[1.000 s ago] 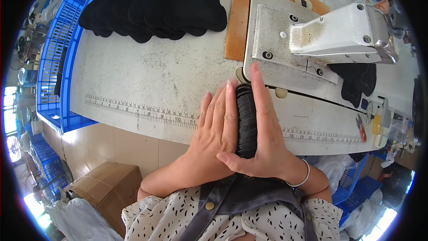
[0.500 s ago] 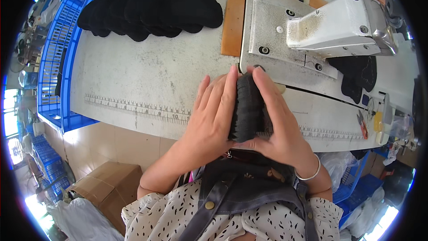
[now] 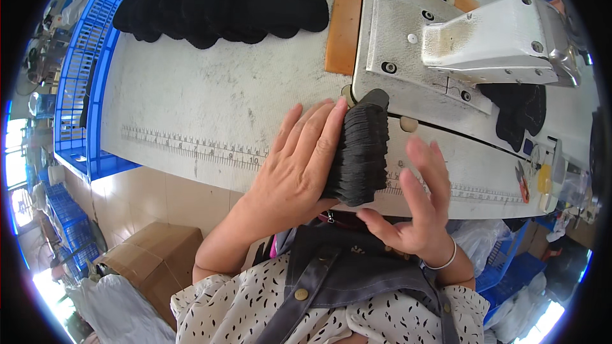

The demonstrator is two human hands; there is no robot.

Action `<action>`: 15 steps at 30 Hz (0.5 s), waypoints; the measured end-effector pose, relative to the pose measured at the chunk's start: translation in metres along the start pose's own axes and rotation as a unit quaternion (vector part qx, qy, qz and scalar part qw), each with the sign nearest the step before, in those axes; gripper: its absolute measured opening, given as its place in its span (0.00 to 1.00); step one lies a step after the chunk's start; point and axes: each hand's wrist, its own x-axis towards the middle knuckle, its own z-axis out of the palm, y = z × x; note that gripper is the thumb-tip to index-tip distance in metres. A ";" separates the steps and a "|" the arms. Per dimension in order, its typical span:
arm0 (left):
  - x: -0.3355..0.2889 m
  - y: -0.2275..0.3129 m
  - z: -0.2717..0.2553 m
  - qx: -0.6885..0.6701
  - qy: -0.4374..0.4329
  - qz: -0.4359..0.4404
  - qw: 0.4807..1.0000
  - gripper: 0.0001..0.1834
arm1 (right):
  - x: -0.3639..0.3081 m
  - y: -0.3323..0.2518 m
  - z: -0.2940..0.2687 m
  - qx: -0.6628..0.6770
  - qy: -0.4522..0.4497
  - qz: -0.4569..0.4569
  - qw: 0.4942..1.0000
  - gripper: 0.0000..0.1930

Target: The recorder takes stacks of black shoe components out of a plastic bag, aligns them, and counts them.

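A thick stack of black fabric pieces (image 3: 360, 153) stands on edge at the table's near edge, its many layers showing as ridges. Along its left side lies my left hand (image 3: 296, 156), fingers straight and close together, holding the stack; the thumb is mostly hidden behind it. To the right of the stack, my right hand (image 3: 421, 207) is apart from it, fingers spread and holding nothing. A white sewing machine (image 3: 481, 41) is beyond my hands, with another black fabric piece (image 3: 516, 111) lying beside its head.
Overlapping black fabric pieces (image 3: 223, 3) lie at the far left of the white table (image 3: 191, 83). A blue plastic crate (image 3: 95, 89) borders the left side. Red-handled snips (image 3: 523, 183) lie at the right. A cardboard box (image 3: 150, 261) stands on the floor.
My right hand has let go of the stack and moved right, its fingers spreading. The stack now leans toward the right at its top, with my left hand still against it.
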 end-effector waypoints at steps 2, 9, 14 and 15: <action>-0.001 -0.001 0.001 0.009 0.001 0.003 1.000 0.64 | -0.008 -0.001 -0.003 -0.011 -0.018 0.028 0.999 0.37; -0.016 -0.002 -0.007 -0.317 -0.021 -0.060 0.946 0.58 | -0.008 0.004 -0.014 0.202 -0.049 0.164 0.964 0.51; -0.029 0.010 -0.005 -0.729 -0.067 -0.204 0.650 0.51 | 0.002 -0.003 -0.005 0.351 -0.006 0.186 0.918 0.53; -0.028 0.011 -0.001 -0.745 -0.069 -0.209 0.630 0.51 | 0.003 -0.003 -0.002 0.374 0.019 0.180 0.909 0.52</action>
